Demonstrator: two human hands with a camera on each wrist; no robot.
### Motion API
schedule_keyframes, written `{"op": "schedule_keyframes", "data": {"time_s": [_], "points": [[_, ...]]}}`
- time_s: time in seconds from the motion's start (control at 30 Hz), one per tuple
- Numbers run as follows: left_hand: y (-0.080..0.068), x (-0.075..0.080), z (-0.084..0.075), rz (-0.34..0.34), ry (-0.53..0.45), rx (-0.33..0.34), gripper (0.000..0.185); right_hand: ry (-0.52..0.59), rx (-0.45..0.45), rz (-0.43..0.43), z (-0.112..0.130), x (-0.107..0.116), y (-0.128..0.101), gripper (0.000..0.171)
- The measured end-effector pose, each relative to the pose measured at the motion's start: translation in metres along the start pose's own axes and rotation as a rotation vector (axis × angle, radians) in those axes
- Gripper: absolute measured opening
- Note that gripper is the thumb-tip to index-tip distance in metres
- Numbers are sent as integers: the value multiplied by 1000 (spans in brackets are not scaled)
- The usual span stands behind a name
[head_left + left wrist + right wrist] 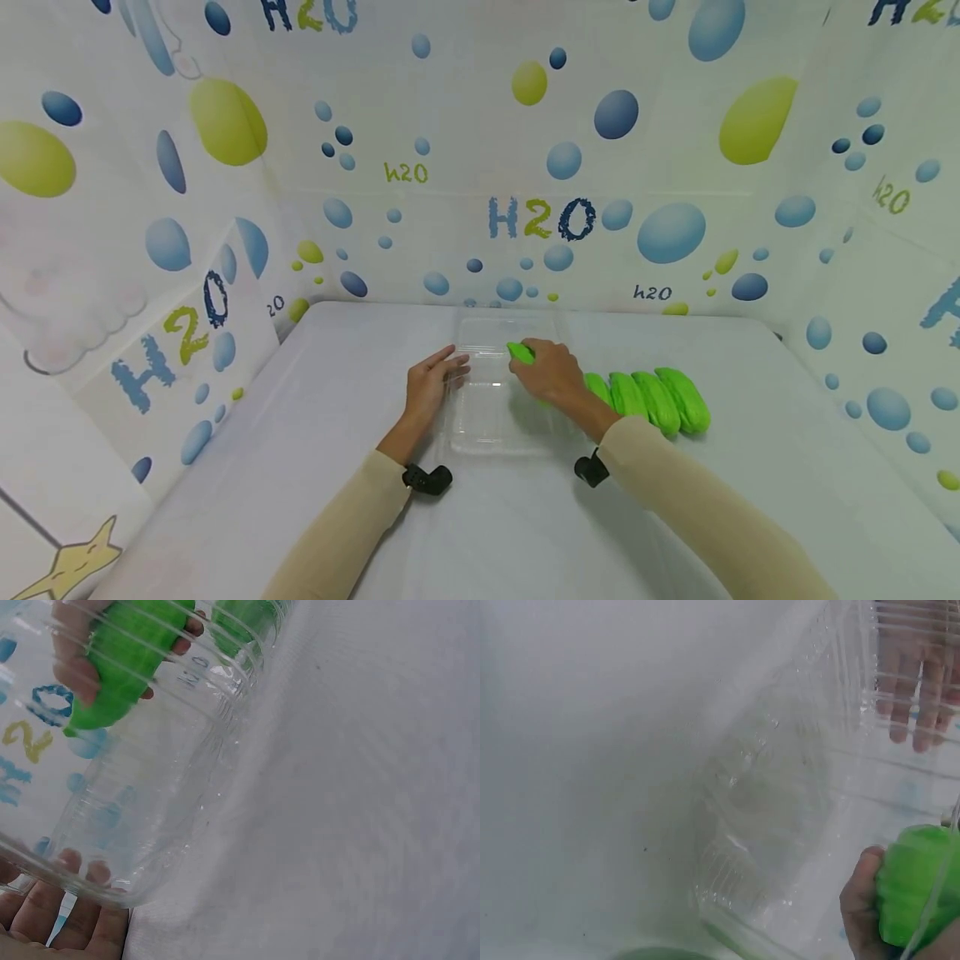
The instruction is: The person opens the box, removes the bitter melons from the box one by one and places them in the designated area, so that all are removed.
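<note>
Gripping a green cucumber [521, 352] over the clear tray [495, 433], right hand [551, 375]; left hand [429, 387] (fingers straight) steadies its edge.

Bright even light, soft shadows, wide-angle edge bending, blurred wrist views

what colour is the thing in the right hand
Bright green, clearest in the left wrist view.

Green gourd [521, 352]; clear tray [487, 417] (ribbed); white table [750, 467]
</note>
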State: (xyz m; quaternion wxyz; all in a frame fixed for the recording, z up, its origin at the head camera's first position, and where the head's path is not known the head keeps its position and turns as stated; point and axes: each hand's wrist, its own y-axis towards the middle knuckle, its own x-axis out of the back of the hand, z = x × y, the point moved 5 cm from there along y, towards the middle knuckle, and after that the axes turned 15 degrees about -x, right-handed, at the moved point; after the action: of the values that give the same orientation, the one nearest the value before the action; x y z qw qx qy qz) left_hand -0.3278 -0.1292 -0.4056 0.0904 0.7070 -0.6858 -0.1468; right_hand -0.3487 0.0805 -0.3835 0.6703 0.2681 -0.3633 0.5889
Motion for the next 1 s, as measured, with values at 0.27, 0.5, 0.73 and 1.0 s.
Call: {"op": "schedule_keyframes", "data": {"time_s": [0.27,0.5,0.73,1.0], "points": [[2,0,0,10,13,-18,43,-14,-8,-25,-4,6,7,48],[2,1,1,7,1,-20,43,-10,6,-35,-5,15,9,51],[0,0,2,2,-2,-11,43,14,-18,-39,-10,21,11,54],[0,1,1,7,9,-14,42,39,-35,-23,-13,26,12,52]]}}
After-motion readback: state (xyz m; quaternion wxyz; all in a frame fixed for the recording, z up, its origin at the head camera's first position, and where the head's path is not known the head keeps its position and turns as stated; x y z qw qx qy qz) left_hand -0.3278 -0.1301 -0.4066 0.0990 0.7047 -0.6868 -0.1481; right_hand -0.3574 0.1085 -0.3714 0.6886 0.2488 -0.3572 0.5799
